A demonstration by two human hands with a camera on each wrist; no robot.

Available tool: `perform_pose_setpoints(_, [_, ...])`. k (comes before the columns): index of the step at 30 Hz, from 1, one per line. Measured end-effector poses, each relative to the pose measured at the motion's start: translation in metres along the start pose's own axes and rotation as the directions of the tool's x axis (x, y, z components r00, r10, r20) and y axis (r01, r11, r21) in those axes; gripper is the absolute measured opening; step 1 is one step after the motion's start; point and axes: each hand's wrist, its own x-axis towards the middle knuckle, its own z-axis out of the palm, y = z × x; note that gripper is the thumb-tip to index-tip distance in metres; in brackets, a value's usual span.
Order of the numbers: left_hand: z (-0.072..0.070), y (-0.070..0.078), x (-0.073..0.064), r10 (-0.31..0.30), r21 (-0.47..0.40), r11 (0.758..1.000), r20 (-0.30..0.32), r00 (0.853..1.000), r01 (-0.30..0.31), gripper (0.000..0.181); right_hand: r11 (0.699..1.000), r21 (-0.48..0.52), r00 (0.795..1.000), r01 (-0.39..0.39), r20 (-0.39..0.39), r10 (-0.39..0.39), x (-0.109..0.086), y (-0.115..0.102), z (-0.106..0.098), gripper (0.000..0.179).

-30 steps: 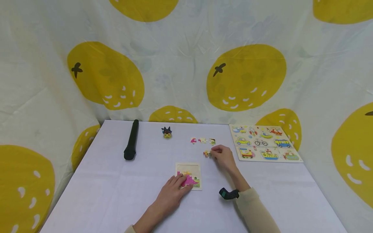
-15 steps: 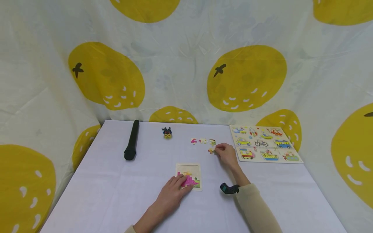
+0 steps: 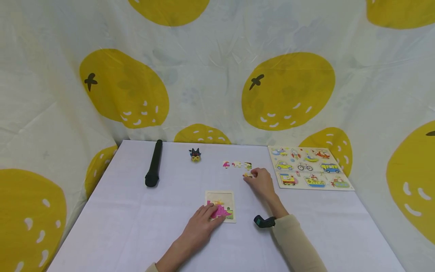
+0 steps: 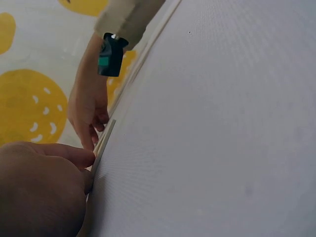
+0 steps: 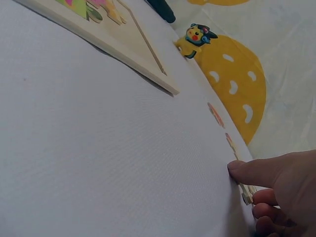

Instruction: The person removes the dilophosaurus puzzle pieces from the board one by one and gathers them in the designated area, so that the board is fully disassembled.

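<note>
My left hand (image 3: 200, 226) rests on the lower left of a small wooden puzzle tray (image 3: 233, 200), its fingers lying over a pink picture and its thumb near the bottom edge. In the left wrist view, fingers touch the tray's thin edge (image 4: 103, 143). Up and to the right, my right hand (image 3: 262, 185) pinches a small jigsaw piece (image 3: 247, 175) low over the table, partly hidden by thumb and fingers. In the right wrist view, the piece (image 5: 246, 197) shows beneath the thumb. Three loose pieces lie in a row just beyond: a pink one (image 3: 226, 164), a middle one (image 3: 236, 164) and a greenish one (image 3: 248, 166).
A dark microphone (image 3: 154, 164) lies at the back left. Beside it stands a small yellow-and-dark toy figure (image 3: 195, 155). A wooden vehicle puzzle board (image 3: 310, 183) lies at the right. The white table (image 3: 119, 226) ends against a fruit-print curtain (image 3: 210, 75).
My right hand first moved slightly right and away with the jigsaw piece, bringing it below the greenish one. Since then its thumb has shifted across the piece. The left hand stayed on the tray.
</note>
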Motion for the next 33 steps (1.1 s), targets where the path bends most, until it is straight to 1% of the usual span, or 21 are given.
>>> perform_pose_setpoints(3, [0.000,0.000,0.001,-0.004,-0.007,1.000,-0.016,1.000,0.004,0.031,1.000,-0.017,1.000,0.008,-0.012,-0.008,0.000,-0.001,0.001,0.047])
perform_pose_setpoints(6, [-0.001,0.000,0.001,-0.025,-0.027,0.999,-0.024,0.999,0.024,0.028,1.000,-0.024,1.000,0.006,-0.016,-0.006,0.000,-0.002,0.001,0.047])
perform_pose_setpoints(9, [-0.003,-0.001,0.001,-0.064,-0.075,0.995,-0.015,0.998,0.063,0.028,1.000,-0.022,1.000,-0.003,-0.014,0.002,0.001,-0.003,0.000,0.047])
perform_pose_setpoints(13, [-0.007,-0.003,0.000,-0.137,-0.129,0.982,0.019,0.990,0.139,0.033,1.000,-0.021,1.000,-0.010,-0.010,0.010,0.002,-0.003,0.000,0.047])
perform_pose_setpoints(15, [-0.008,-0.004,0.000,-0.165,-0.141,0.976,0.021,0.986,0.167,0.036,1.000,-0.023,1.000,-0.007,-0.009,0.007,0.002,-0.003,0.000,0.046])
perform_pose_setpoints(17, [-0.009,-0.005,0.000,-0.181,-0.152,0.972,0.005,0.983,0.180,0.037,1.000,-0.022,1.000,-0.002,-0.007,0.002,0.002,-0.003,-0.001,0.046])
perform_pose_setpoints(21, [-0.009,-0.007,-0.001,-0.185,-0.166,0.970,-0.022,0.982,0.179,0.039,1.000,0.008,1.000,-0.008,-0.008,0.008,0.001,-0.003,-0.001,0.049])
perform_pose_setpoints(23, [-0.010,-0.007,-0.001,-0.184,-0.168,0.970,-0.024,0.983,0.177,0.038,1.000,0.022,1.000,-0.016,-0.010,0.016,0.000,-0.004,-0.001,0.050])
perform_pose_setpoints(27, [-0.011,-0.007,0.000,-0.186,-0.153,0.971,-0.004,0.983,0.183,0.037,1.000,0.023,1.000,-0.017,-0.014,0.018,-0.004,-0.008,-0.001,0.052])
perform_pose_setpoints(33, [-0.012,-0.007,0.000,-0.197,-0.150,0.969,0.016,0.980,0.197,0.036,0.999,0.045,1.000,0.027,-0.005,-0.027,-0.016,-0.020,-0.003,0.050])
